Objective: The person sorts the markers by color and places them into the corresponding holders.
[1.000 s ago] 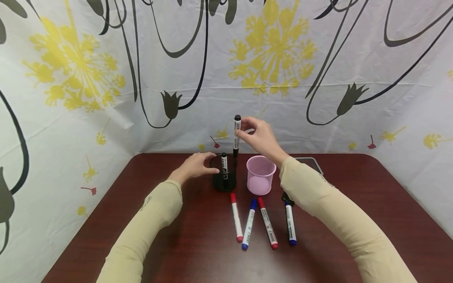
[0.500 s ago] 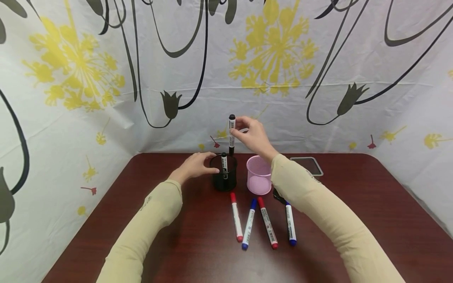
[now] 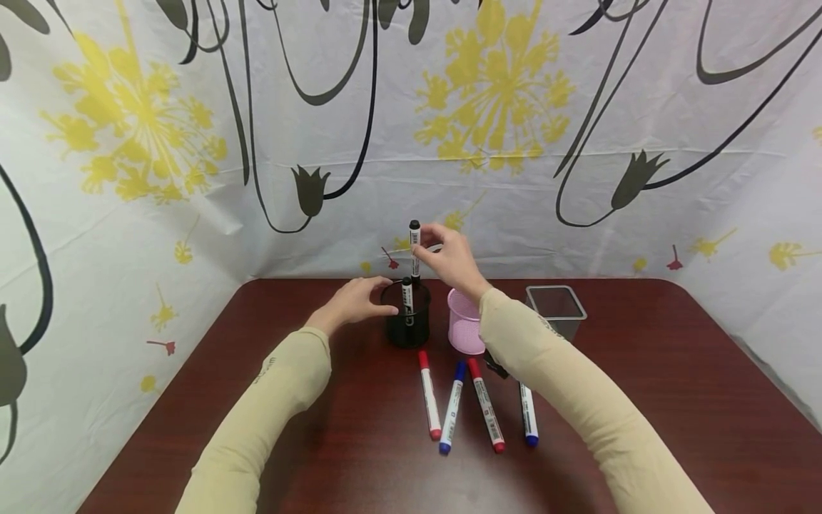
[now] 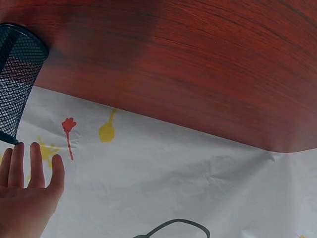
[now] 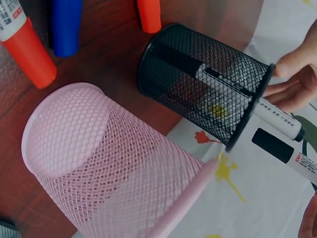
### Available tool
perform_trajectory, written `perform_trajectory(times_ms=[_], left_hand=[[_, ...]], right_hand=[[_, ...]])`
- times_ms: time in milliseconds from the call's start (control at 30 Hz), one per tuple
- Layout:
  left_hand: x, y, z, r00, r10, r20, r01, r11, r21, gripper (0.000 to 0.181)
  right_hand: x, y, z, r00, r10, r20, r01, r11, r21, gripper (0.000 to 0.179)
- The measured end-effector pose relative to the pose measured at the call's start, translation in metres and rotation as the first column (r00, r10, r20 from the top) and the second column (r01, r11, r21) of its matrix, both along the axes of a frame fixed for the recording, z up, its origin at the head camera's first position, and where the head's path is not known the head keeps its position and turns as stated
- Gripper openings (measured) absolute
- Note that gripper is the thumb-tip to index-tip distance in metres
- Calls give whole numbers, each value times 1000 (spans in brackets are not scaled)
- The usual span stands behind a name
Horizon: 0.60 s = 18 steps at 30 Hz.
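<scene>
My left hand is at the left side of the black mesh pen cup. In the left wrist view its fingers are extended and spread, one fingertip right at the rim. A black-capped whiteboard marker leans inside that cup. My right hand pinches a second black whiteboard marker upright above the cup's back rim. Its lower black end shows just outside the cup mouth in the right wrist view. Beside the black cup stands a pink mesh pen cup, partly behind my right forearm.
Red markers and blue markers lie on the dark red table in front of the cups. A box with a grey rim stands back right. A small black object is partly under my sleeve.
My right hand has carried the black marker left and then slightly down, toward the black cup. More of the grey-rimmed box now shows. My left hand has stayed in place.
</scene>
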<state>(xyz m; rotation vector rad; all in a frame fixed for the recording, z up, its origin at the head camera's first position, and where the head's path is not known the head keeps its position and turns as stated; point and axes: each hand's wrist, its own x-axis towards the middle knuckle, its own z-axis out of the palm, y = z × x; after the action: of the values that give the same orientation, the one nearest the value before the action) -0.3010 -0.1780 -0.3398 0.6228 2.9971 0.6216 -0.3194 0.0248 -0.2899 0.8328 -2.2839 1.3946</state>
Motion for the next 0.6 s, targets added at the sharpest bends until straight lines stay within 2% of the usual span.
perform_trajectory(times_ms=[367, 600], left_hand=[[0, -1, -1, 1000, -4, -9, 3, 1000, -8, 63], [-1, -1, 0, 1000, -13, -16, 13, 1000, -3, 64]], right_hand=[[-2, -7, -18, 1000, 2, 17, -2, 1000, 19, 26], [0, -8, -29, 998, 20, 66, -21, 1000, 20, 23]])
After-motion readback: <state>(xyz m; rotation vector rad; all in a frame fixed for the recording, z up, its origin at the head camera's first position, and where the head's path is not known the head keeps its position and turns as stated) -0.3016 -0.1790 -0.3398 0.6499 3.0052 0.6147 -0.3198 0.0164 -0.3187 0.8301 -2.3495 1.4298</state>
